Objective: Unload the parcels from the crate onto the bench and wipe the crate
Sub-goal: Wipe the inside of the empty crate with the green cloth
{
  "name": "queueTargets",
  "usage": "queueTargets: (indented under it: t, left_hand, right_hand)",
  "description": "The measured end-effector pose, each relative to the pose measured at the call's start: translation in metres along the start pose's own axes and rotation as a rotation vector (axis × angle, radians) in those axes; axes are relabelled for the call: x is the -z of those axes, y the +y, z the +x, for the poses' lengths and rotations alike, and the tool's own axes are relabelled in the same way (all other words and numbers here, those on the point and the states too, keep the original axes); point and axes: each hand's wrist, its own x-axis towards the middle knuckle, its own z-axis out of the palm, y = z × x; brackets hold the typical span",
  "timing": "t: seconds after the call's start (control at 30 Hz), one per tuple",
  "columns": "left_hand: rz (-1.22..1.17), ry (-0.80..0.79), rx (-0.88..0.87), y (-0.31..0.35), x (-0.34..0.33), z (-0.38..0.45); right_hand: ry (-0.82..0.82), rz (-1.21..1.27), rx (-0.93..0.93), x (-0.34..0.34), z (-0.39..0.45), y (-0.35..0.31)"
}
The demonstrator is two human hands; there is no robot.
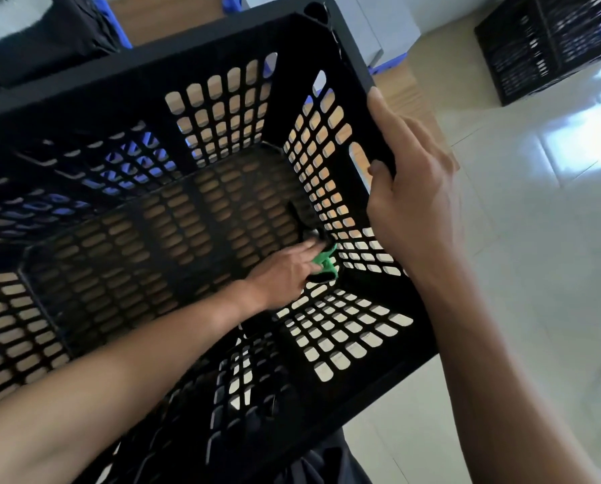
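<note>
The black slotted crate (173, 110) fills most of the view, its open top toward the camera and its floor bare of parcels, with a wooden surface (402, 92) showing through the slots and past its far right corner. The left hand (285, 274) reaches deep inside, down at the crate's floor in the right-hand corner, fingers laid out fairly straight over a green cloth (325, 260) that it presses against the bottom where floor meets side wall (only a crumpled edge of the cloth shows beyond the fingertips). The right hand (411, 190) is up at the rim of the right wall, gripping it: the fingers lie along the outside of the top edge while the thumb hooks in over the inner face beside a handle slot. So the crate sits between and around both hands, one inside and low, the other clamped on its upper edge. A second black crate (550, 43) stands well apart on the pale tiled floor (522, 274) at upper right.
</note>
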Motion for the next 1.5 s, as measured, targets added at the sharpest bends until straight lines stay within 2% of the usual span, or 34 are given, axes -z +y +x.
queueTargets:
  t: [0.03, 0.1, 0.23, 0.3, 0.43, 0.5, 0.7, 0.9, 1.03, 1.13, 1.33, 1.4, 1.5]
  left_hand:
    - [0.019, -0.013, -0.021, -0.003, 0.006, -0.001]
    - [0.065, 0.062, -0.025, -0.014, 0.026, 0.004]
    - [0.106, 0.303, 0.155, -0.047, 0.083, 0.029]
    - [0.11, 0.345, 0.219, -0.06, 0.098, 0.038]
    - [-0.001, 0.362, 0.327, -0.053, 0.077, 0.042]
    - [-0.058, 0.374, 0.317, -0.036, 0.054, 0.041]
    - [-0.129, 0.298, 0.189, 0.012, -0.012, 0.02]
    - [-0.145, -0.037, 0.021, 0.018, -0.029, -0.003]
    - [-0.059, -0.137, -0.012, 0.019, -0.019, -0.005]
    - [-0.034, -0.091, 0.035, 0.019, -0.002, 0.002]
    - [-0.124, 0.166, 0.151, 0.007, 0.017, 0.013]
    - [-0.19, 0.154, 0.181, 0.014, 0.009, 0.012]
    - [-0.222, 0.053, 0.185, 0.03, -0.015, 0.008]
  right_hand:
    - [0.001, 0.004, -0.006, 0.0, 0.0, 0.0]
    - [0.0, 0.004, -0.016, -0.001, 0.0, 0.0]
    - [0.0, 0.007, -0.033, 0.0, 0.0, 0.0]
    - [0.0, 0.005, -0.038, 0.0, 0.0, -0.001]
    - [0.001, 0.0, -0.043, 0.001, -0.001, -0.002]
    - [-0.002, 0.001, -0.045, 0.001, 0.0, -0.003]
    - [0.001, -0.01, -0.055, 0.0, -0.001, -0.003]
    - [-0.013, -0.008, -0.06, 0.0, -0.001, -0.004]
    - [-0.006, -0.026, -0.052, -0.001, -0.001, -0.005]
    - [-0.009, -0.04, -0.055, 0.0, -0.001, -0.005]
    - [0.005, -0.051, -0.048, 0.0, -0.001, -0.004]
    - [0.008, -0.06, -0.039, -0.001, -0.001, -0.004]
    - [0.012, -0.068, -0.03, -0.001, -0.002, -0.003]
